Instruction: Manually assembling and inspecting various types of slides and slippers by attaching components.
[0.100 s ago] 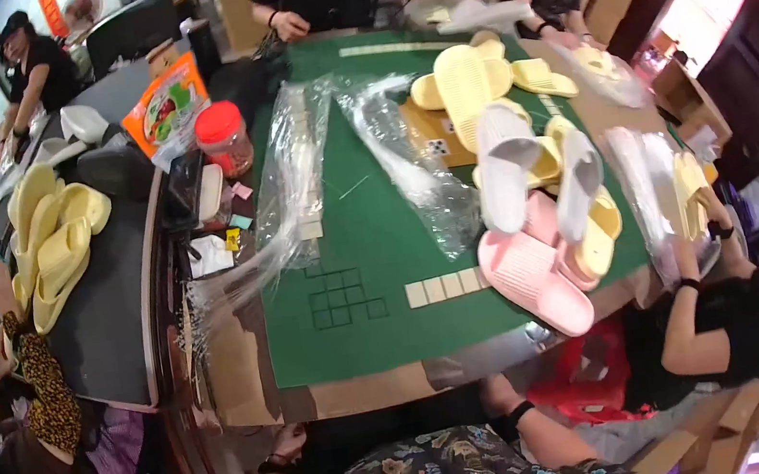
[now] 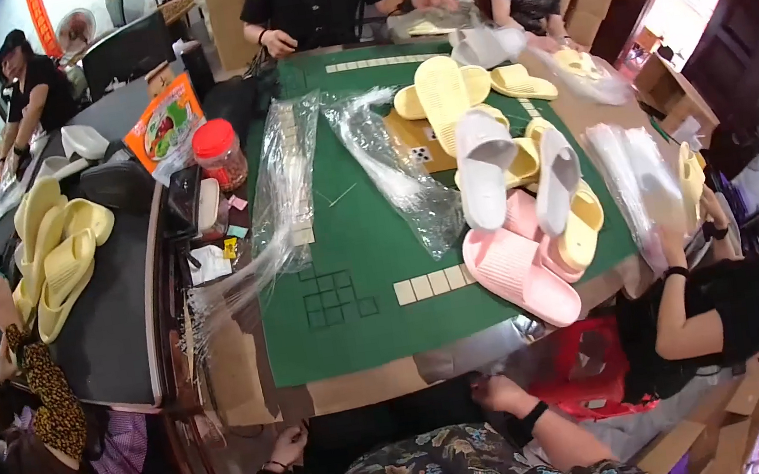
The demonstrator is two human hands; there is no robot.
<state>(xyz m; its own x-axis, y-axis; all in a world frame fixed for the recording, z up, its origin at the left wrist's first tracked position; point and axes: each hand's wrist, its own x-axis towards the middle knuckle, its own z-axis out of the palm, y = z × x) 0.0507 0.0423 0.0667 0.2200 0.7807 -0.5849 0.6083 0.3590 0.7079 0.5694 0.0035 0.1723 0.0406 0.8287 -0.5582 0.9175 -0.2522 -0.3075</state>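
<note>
My left hand (image 2: 287, 446) hangs below the near edge of the table, fingers curled in, a dark band at the wrist. My right hand (image 2: 506, 395) is also below that edge, farther right, its fingers bent together. What either holds, if anything, is too small or hidden to make out. Nearest the right hand on the table lies a pink slipper (image 2: 523, 277), partly over another pink one. Grey slippers (image 2: 484, 169) and yellow slippers (image 2: 444, 102) are heaped beyond it. Clear plastic bags (image 2: 396, 162) lie flat on the green mat (image 2: 357, 354).
A red-lidded jar (image 2: 218, 153) and an orange packet (image 2: 164, 127) stand at the mat's left. More yellow slippers (image 2: 62, 257) sit on the dark left table (image 2: 113, 342). Several co-workers are around, one at right (image 2: 701, 318) handling slippers. A red bag (image 2: 587, 368) hangs below the table.
The view has shifted slightly. My right hand shows more fully beneath the table edge. At the far side, the co-worker's hand has moved left and grey slippers now show by the plastic.
</note>
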